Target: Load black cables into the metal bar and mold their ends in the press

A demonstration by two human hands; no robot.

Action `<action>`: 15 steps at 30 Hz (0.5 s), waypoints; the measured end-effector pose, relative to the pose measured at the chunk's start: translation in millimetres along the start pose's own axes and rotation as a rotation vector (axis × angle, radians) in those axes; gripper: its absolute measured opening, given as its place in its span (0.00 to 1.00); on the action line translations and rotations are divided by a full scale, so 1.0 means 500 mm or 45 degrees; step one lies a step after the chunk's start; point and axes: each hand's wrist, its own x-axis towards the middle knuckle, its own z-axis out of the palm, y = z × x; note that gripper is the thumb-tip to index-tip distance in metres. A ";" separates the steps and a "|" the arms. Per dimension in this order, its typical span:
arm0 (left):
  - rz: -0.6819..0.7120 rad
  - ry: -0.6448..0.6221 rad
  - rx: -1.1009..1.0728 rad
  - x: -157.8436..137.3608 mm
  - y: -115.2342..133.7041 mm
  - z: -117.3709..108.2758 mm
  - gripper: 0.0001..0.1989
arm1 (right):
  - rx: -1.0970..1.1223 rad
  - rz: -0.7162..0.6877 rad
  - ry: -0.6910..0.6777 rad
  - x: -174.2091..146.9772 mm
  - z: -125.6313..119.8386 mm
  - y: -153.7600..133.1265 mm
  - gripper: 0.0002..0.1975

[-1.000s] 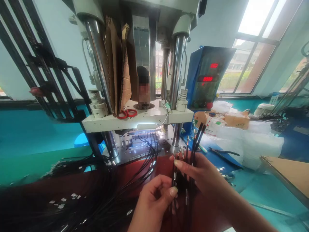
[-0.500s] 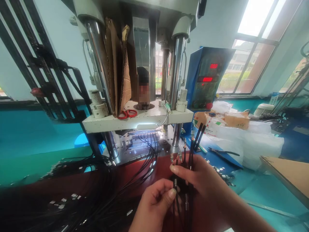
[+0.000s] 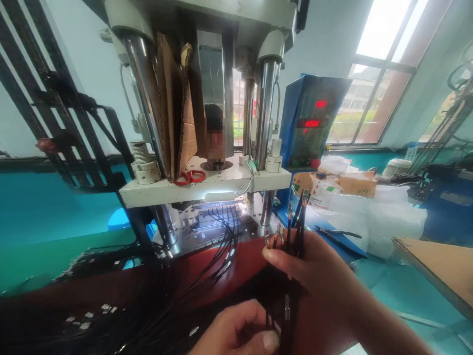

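Several black cables (image 3: 298, 235) with bare metal terminals at their tips stand upright in my right hand (image 3: 299, 261), whose fingers are closed round them. The terminals (image 3: 281, 233) poke out above my thumb. Lower down, near the bottom edge, my left hand (image 3: 240, 330) pinches a thin black cable (image 3: 267, 318) between thumb and fingers. Beside it hangs another cable with a shiny metal sleeve (image 3: 287, 306). On the left lies a large dark heap of black cables (image 3: 140, 305) with small silver connectors.
Ahead stands a press (image 3: 207, 187) with cables (image 3: 225, 222) running into its lit lower plate. Red scissors (image 3: 190, 177) and folded cardboard (image 3: 173, 108) rest on it. To the right are a blue control box (image 3: 314, 123), pliers (image 3: 338, 231), white bags (image 3: 388, 212) and a cardboard sheet (image 3: 436, 271).
My left hand has moved down, away from my right hand, with the cable it pinches. My right hand keeps its bundle, tilted slightly to the right. The view has shifted slightly.
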 end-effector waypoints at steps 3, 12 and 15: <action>0.099 0.023 -0.258 -0.003 0.031 0.018 0.21 | 0.054 -0.057 -0.045 -0.004 0.014 0.011 0.09; -0.086 0.094 -0.606 0.054 -0.049 0.052 0.26 | 0.075 0.098 -0.171 -0.003 0.045 0.127 0.12; -0.079 0.284 -0.483 0.059 -0.085 0.059 0.28 | 0.188 0.193 -0.098 0.000 0.043 0.168 0.13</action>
